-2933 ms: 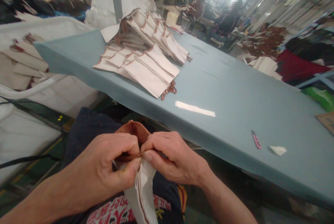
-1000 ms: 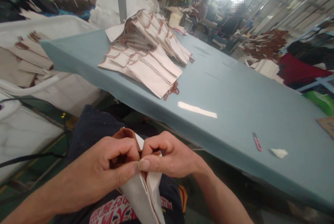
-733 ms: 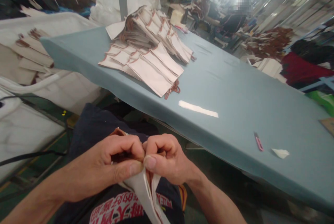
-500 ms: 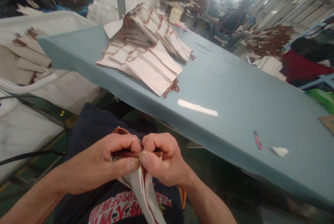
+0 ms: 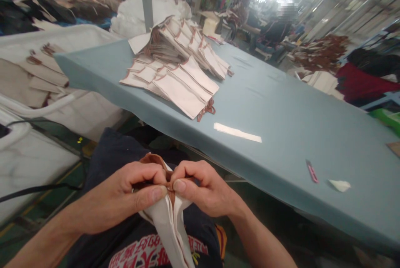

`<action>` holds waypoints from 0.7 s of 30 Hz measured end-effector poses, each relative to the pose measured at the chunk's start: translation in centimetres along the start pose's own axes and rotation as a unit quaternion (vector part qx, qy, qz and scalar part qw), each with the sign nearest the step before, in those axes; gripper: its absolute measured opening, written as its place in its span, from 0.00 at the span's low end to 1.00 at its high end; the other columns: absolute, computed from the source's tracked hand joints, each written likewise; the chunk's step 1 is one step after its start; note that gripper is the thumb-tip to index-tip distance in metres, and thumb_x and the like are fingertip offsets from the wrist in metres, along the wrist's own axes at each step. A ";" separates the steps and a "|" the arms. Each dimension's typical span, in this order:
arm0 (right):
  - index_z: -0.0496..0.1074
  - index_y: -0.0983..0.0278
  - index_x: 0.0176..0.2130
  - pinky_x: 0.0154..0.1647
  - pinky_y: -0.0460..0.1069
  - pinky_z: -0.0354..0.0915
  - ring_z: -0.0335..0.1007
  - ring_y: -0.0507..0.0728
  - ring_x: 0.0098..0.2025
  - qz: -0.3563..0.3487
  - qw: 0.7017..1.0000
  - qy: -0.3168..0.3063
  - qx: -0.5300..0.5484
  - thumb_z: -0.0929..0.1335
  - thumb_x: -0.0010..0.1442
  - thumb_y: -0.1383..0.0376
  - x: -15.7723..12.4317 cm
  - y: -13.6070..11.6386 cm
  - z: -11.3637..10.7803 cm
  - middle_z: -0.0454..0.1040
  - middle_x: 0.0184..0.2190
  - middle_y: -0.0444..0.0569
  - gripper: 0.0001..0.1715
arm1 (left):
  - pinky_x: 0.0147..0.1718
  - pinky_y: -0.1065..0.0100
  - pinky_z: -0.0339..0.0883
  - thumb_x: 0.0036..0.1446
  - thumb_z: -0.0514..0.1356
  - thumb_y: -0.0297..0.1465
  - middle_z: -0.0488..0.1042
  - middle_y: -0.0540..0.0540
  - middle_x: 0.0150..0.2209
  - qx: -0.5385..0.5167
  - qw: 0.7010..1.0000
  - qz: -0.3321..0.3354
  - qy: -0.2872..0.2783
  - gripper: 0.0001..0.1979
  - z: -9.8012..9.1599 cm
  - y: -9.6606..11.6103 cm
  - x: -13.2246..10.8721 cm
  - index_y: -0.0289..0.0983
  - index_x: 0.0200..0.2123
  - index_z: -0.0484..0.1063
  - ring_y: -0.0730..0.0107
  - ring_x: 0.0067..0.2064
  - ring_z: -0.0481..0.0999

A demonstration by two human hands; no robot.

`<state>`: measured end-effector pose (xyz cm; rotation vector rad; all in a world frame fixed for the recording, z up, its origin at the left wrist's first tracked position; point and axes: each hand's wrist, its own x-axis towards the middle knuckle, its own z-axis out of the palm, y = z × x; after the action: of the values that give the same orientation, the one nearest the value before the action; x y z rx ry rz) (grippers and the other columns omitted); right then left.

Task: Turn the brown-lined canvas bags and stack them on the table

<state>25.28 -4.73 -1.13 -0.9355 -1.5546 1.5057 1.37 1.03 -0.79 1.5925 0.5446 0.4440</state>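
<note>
The person's left hand point(image 5: 137, 187) and right hand point(image 5: 201, 189) meet just beside each other, thumbs and bent forefingers clamped on the brown-trimmed edge of a cream fabric piece with a brown inner side point(image 5: 161, 216). That piece is between the hands, in front of the body and off the table, its lower part hanging over dark navy clothing with red-and-white lettering point(image 5: 137, 249). The remaining fingers are curled, partly hidden by the fabric and hands.

Beyond lies a long table with a smooth blue-green covering point(image 5: 290, 114). Overlapping piles of flat cream pieces edged in brown point(image 5: 184, 93) rest on it, with brown loops point(image 5: 206, 110) sticking out at one end. Near them is a narrow white strip point(image 5: 237, 132); well apart, to the right, a small pink-handled tool point(image 5: 311, 171) lies near a pale, pointed scrap point(image 5: 340, 185). At the left, a white bin point(image 5: 78, 110) holds more cream pieces point(image 5: 43, 68)
</note>
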 end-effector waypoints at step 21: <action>0.72 0.62 0.31 0.28 0.46 0.56 0.56 0.49 0.26 -0.036 0.999 0.023 0.007 0.76 0.72 0.50 -0.1 -0.3 0.3 0.65 0.25 0.38 0.25 | 0.22 0.73 0.50 0.71 0.64 0.50 0.58 0.56 0.23 -0.044 0.998 -0.043 -0.013 0.29 1.8 0.8 1.2 0.39 0.23 0.63 0.75 0.25 0.56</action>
<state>25.01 -4.95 -0.88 -0.8920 -1.5277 1.4332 3.42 0.22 -0.20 1.4837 0.5644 0.3783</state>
